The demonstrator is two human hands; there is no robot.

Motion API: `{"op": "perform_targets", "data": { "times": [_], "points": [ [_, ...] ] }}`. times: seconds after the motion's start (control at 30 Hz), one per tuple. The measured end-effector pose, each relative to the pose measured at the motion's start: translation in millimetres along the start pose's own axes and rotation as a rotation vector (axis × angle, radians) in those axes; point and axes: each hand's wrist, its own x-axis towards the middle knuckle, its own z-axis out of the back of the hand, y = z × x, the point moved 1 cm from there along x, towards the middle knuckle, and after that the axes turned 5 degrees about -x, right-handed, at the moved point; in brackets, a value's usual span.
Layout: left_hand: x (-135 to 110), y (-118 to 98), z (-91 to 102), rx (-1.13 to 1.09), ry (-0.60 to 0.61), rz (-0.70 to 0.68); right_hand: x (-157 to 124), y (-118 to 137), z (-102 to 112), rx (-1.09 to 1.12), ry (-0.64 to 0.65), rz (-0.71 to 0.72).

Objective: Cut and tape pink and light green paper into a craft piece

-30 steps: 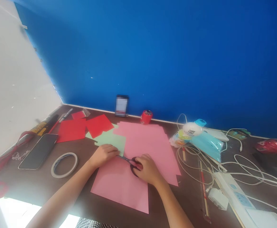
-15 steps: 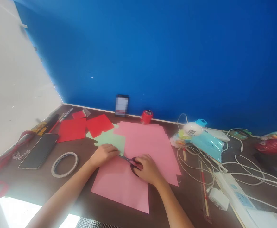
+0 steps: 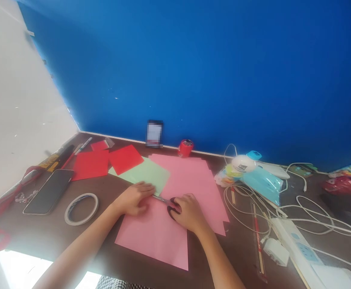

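My right hand (image 3: 189,211) grips black-handled scissors (image 3: 163,199) by the finger loops, above the pink sheets. The blades point left, their tips reaching my left hand (image 3: 135,198). That hand lies palm down at the lower edge of the light green paper (image 3: 147,172), fingers stretched forward and thumb apart, slightly blurred. Its fingertips cover part of the green edge and the blade tips; whether the blades touch the paper I cannot tell. Beneath both hands spreads a loose stack of pink paper (image 3: 160,241), reaching back toward the wall.
Red paper pieces (image 3: 91,164) lie left of the green one. A tape roll (image 3: 82,208) and a phone (image 3: 49,192) are at left. A red round container (image 3: 185,147) stands behind. White cables (image 3: 247,224), a bottle (image 3: 243,164) and a power strip (image 3: 298,245) crowd the right.
The green paper has shifted right and now shows a longer, smoother edge over the pink. My left thumb has moved away from its fingers. The scissors have moved slightly right.
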Motion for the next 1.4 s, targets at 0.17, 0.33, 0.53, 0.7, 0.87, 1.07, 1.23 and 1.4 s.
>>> {"op": "perform_targets", "data": {
  "times": [0.17,0.33,0.53,0.7,0.87,1.07,1.23,1.4],
  "points": [
    [-0.8,2.5,-3.4,-0.033,0.073,0.04,-0.1,0.7,3.0,-0.001,0.009,-0.035],
    [-0.6,2.5,-3.5,-0.048,0.066,0.03,-0.5,0.6,2.9,0.0,0.01,-0.02],
    [-0.1,1.8,-2.3,-0.041,0.068,0.028,-0.5,0.9,2.7,0.013,0.009,-0.017],
    [0.2,1.5,-2.0,-0.035,0.068,0.033,-0.8,2.0,3.4,0.038,0.02,-0.025],
    [0.1,1.7,-2.0,-0.024,0.077,0.04,-0.7,2.3,4.0,0.032,0.025,-0.024],
    [0.1,2.2,-2.5,-0.016,0.076,0.036,-1.0,2.8,4.1,0.015,0.029,-0.022],
    [-0.4,0.8,-3.4,-0.024,0.028,0.061,-1.2,2.9,5.1,0.001,0.036,-0.017],
    [-3.2,7.2,-1.9,-0.028,-0.147,0.172,-2.0,3.1,6.5,-0.023,0.045,-0.017]
  ]
}}
